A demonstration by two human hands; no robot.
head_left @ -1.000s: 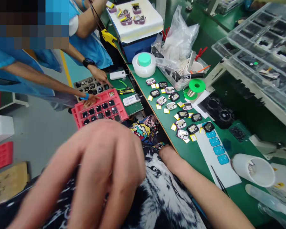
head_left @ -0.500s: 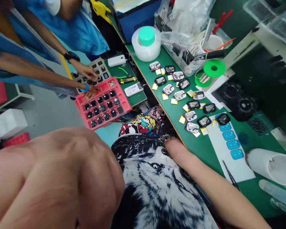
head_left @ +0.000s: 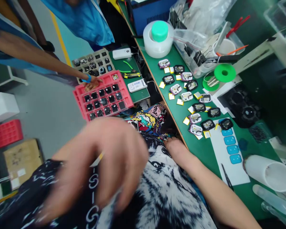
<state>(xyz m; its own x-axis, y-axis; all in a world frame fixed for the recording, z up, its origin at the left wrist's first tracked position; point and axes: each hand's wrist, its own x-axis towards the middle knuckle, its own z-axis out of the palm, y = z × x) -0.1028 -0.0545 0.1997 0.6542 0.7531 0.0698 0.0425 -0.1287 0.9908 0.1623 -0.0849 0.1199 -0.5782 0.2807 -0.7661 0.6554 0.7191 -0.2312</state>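
Observation:
My left hand [head_left: 102,162] hovers blurred over my lap, close to the camera, with its fingers spread. A thin pale sliver shows between the fingers; I cannot tell whether the hand holds it. My right hand [head_left: 175,147] rests against my patterned shirt at the edge of the green table [head_left: 205,152], its fingers hidden. Just beyond it lie several small watch cases [head_left: 195,117] with yellow tabs. A white sheet carrying blue stickers [head_left: 230,144] lies beside them.
A co-worker's hand [head_left: 92,83] touches a pink tray [head_left: 102,95] of dark parts, with a grey tray [head_left: 92,63] behind it. On the table are a white cup [head_left: 269,173], tweezers [head_left: 226,178], a green spool [head_left: 224,73] and a white roll with a green cap [head_left: 158,38].
My left hand has dropped away from the camera and spread its fingers over my lap. The view has swung slightly. My right hand has stayed at the table edge.

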